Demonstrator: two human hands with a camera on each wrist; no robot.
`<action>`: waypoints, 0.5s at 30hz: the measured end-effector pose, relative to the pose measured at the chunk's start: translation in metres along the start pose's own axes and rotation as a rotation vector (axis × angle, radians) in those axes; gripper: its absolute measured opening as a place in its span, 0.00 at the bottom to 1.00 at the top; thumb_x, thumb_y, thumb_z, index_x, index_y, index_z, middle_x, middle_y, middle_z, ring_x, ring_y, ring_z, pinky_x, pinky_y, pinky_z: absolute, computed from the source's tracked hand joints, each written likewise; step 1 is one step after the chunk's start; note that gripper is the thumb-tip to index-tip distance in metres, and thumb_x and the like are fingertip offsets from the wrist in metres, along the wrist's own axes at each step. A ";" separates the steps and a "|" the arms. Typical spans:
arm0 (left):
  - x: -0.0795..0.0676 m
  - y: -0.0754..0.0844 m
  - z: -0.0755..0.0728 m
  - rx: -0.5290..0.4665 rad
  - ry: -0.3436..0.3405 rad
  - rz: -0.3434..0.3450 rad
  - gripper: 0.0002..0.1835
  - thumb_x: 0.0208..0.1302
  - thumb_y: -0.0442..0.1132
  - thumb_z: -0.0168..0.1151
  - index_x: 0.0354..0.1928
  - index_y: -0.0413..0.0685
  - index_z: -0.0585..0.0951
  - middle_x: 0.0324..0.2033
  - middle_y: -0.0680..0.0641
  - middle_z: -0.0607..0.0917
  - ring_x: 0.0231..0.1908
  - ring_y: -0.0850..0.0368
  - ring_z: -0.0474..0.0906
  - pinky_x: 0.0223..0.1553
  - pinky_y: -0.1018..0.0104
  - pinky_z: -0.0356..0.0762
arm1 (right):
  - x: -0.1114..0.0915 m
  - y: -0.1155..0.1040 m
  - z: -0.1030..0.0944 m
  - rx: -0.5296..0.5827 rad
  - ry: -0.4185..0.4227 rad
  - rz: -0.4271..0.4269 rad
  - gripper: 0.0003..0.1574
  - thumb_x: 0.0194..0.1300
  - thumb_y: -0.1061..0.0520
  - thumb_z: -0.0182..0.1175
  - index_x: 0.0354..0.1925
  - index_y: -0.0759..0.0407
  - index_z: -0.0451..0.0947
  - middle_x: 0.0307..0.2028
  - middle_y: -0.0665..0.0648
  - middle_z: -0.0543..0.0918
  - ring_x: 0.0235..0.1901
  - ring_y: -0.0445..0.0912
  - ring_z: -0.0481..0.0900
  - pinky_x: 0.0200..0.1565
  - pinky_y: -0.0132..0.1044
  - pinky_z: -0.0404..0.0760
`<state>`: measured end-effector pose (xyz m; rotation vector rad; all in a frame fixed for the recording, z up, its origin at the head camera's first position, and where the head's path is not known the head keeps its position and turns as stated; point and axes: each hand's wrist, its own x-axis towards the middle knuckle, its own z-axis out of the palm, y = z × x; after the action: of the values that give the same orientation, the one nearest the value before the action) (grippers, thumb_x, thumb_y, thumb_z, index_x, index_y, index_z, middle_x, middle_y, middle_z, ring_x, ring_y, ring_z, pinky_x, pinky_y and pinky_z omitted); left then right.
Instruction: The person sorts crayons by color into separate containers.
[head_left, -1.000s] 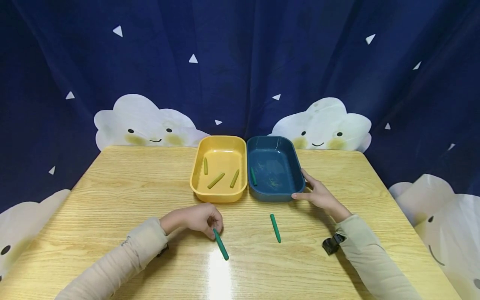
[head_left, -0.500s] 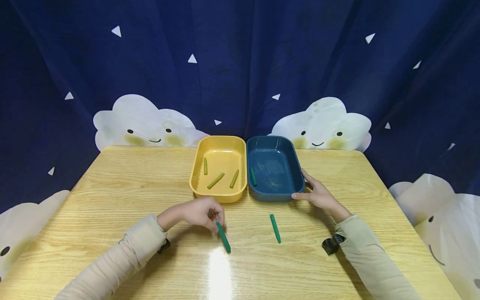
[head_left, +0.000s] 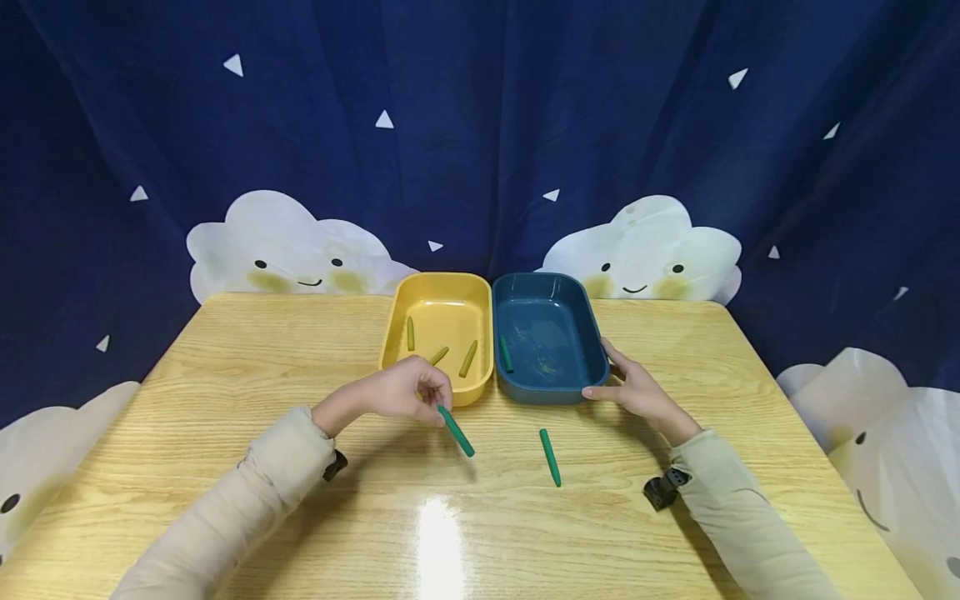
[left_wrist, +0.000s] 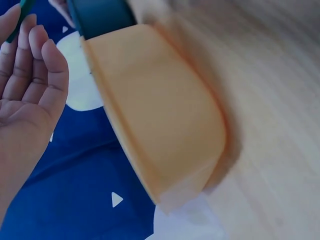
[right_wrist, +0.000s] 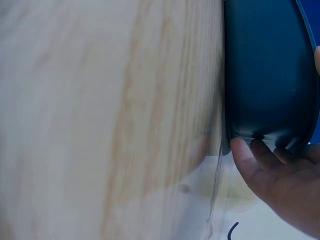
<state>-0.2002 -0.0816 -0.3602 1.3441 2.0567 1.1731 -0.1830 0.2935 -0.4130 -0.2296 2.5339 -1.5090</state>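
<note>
My left hand (head_left: 408, 390) pinches a green crayon (head_left: 457, 432) by one end, held above the table before the yellow bin (head_left: 472, 393). In the left wrist view, part of that crayon (left_wrist: 22, 19) shows at the thumb, with the other fingers (left_wrist: 37, 75) loosely bent. My right hand (head_left: 641, 392) touches the near right corner of the blue bin (head_left: 555, 395), thumb in front and fingers along the side. From the right wrist, fingertips (right_wrist: 245, 150) rest against the bin's wall. A second green crayon (head_left: 550, 457) lies on the table; another green crayon (head_left: 506, 354) lies inside the blue bin.
Several olive-yellow crayons (head_left: 468, 358) lie in the yellow bin, one partly hidden by my left hand. Both bins stand side by side at the back of the wooden table (head_left: 300, 350). Behind it hangs a dark blue curtain (head_left: 465, 125) with clouds.
My left hand has lifted the green crayon and moved forward and slightly right, now overlapping the yellow bin's front edge. My right hand and the bins stay in place.
</note>
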 end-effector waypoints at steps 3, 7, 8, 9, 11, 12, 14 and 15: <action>0.006 0.003 -0.006 0.013 0.043 0.012 0.05 0.49 0.26 0.66 0.26 0.39 0.79 0.22 0.51 0.80 0.24 0.62 0.73 0.29 0.66 0.76 | 0.000 0.000 0.000 0.003 0.002 0.001 0.61 0.54 0.56 0.66 0.71 0.56 0.35 0.69 0.66 0.42 0.64 0.64 0.48 0.61 0.59 0.51; 0.016 0.006 -0.013 0.030 0.102 0.020 0.05 0.47 0.25 0.66 0.25 0.39 0.80 0.21 0.51 0.80 0.24 0.60 0.74 0.28 0.66 0.76 | -0.001 -0.001 0.000 0.007 0.006 0.005 0.61 0.54 0.55 0.66 0.71 0.56 0.35 0.69 0.65 0.42 0.64 0.63 0.49 0.61 0.58 0.51; 0.018 0.007 -0.014 0.030 0.113 0.016 0.05 0.47 0.25 0.67 0.25 0.39 0.80 0.21 0.51 0.80 0.24 0.60 0.74 0.28 0.67 0.76 | -0.001 -0.001 0.000 0.007 0.007 0.005 0.61 0.54 0.55 0.67 0.71 0.55 0.35 0.69 0.65 0.42 0.64 0.63 0.49 0.61 0.58 0.52; 0.021 0.008 -0.016 0.032 0.122 0.015 0.05 0.47 0.25 0.67 0.25 0.39 0.80 0.21 0.51 0.80 0.24 0.60 0.74 0.28 0.67 0.75 | -0.001 -0.002 0.000 0.009 0.008 0.004 0.61 0.54 0.55 0.67 0.71 0.55 0.36 0.69 0.65 0.43 0.64 0.63 0.49 0.61 0.58 0.52; 0.025 0.010 -0.018 0.032 0.136 0.008 0.05 0.47 0.25 0.67 0.25 0.39 0.80 0.21 0.51 0.80 0.24 0.59 0.74 0.28 0.66 0.76 | -0.001 -0.002 0.000 0.009 0.008 0.002 0.61 0.54 0.55 0.67 0.71 0.55 0.36 0.69 0.65 0.43 0.64 0.63 0.49 0.61 0.58 0.52; 0.028 0.011 -0.020 0.028 0.143 0.006 0.05 0.47 0.25 0.67 0.25 0.39 0.80 0.21 0.51 0.80 0.24 0.58 0.74 0.29 0.66 0.76 | -0.002 -0.002 0.000 0.009 0.009 0.002 0.61 0.54 0.55 0.67 0.71 0.55 0.36 0.69 0.65 0.43 0.64 0.63 0.49 0.61 0.58 0.52; 0.032 0.012 -0.022 0.007 0.156 0.002 0.04 0.47 0.25 0.66 0.26 0.38 0.80 0.21 0.50 0.80 0.24 0.57 0.74 0.29 0.65 0.76 | -0.002 -0.003 0.000 0.010 0.009 0.000 0.61 0.53 0.55 0.67 0.71 0.56 0.36 0.69 0.65 0.43 0.64 0.63 0.50 0.61 0.58 0.52; 0.034 0.012 -0.023 -0.003 0.163 0.001 0.04 0.48 0.25 0.66 0.26 0.37 0.80 0.22 0.50 0.80 0.24 0.56 0.74 0.29 0.65 0.76 | -0.002 -0.004 0.000 0.011 0.010 -0.002 0.61 0.53 0.55 0.67 0.71 0.56 0.36 0.69 0.65 0.43 0.64 0.63 0.50 0.61 0.58 0.52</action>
<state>-0.2255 -0.0586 -0.3336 1.2864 2.1647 1.3255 -0.1812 0.2925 -0.4096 -0.2234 2.5326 -1.5280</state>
